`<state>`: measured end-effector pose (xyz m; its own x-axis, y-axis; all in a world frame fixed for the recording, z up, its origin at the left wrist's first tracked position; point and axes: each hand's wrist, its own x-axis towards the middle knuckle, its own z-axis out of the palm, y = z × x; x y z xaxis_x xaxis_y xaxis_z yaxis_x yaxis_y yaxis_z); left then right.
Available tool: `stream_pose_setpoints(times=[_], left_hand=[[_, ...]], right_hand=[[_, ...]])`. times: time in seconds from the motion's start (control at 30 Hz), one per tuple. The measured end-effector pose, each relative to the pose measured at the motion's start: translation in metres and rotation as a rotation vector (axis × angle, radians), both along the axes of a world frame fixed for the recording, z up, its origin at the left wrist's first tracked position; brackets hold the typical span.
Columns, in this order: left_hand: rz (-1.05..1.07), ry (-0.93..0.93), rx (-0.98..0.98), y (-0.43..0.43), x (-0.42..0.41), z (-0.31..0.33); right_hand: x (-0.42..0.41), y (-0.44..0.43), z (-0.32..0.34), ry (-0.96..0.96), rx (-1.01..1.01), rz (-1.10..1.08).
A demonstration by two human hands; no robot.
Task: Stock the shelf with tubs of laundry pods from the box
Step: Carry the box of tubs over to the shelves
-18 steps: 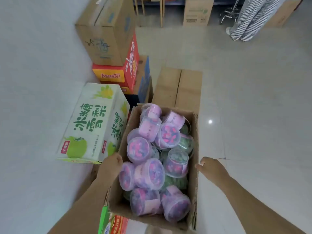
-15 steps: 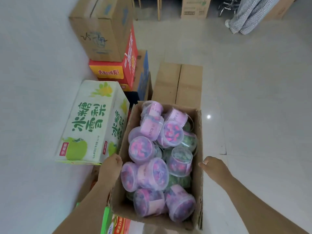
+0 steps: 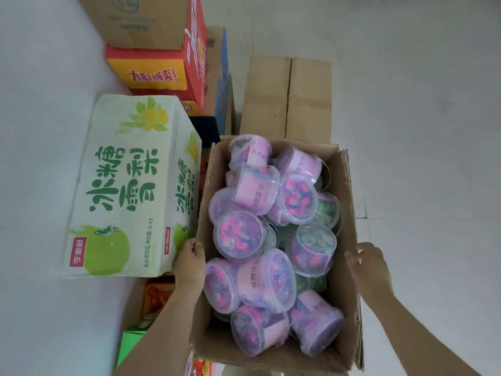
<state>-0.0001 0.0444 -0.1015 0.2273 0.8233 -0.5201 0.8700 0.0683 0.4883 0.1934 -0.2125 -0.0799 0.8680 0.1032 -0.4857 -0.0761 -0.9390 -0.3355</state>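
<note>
The open cardboard box [image 3: 273, 354] rests atop stacked cartons, its long axis running away from the person, beside the green pear-drink carton [image 3: 127, 185]. The left hand [image 3: 189, 264] grips its left wall; the right hand [image 3: 370, 263] hovers loosely open, just off its right wall. Lifting level should stop the jumbled tubs [image 3: 240, 238] from spilling.

Bare forearms, no sleeves; hands [image 3: 189, 260] ungloved, ringless.
</note>
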Motion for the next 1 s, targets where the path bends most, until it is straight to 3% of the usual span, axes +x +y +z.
stream_pose_setpoints(times=[0.13, 0.33, 0.47, 0.8, 1.0], left_hand=[[-0.031, -0.015, -0.057, 0.012, 0.003, -0.019], [0.008, -0.093, -0.202, 0.019, 0.007, -0.04], [0.034, -0.135, -0.269, 0.025, 0.005, -0.057], [0.036, -0.108, -0.113, 0.025, 0.0, -0.074], [-0.067, -0.058, -0.041, 0.025, 0.004, -0.065]], right_hand=[[0.004, 0.002, -0.011, -0.042, 0.059, -0.058], [0.01, -0.004, -0.034, 0.123, 0.034, -0.147], [0.011, -0.003, -0.049, 0.096, 0.062, -0.188], [0.019, -0.014, -0.065, 0.098, 0.06, -0.198], [0.024, -0.016, -0.062, 0.147, 0.103, -0.205]])
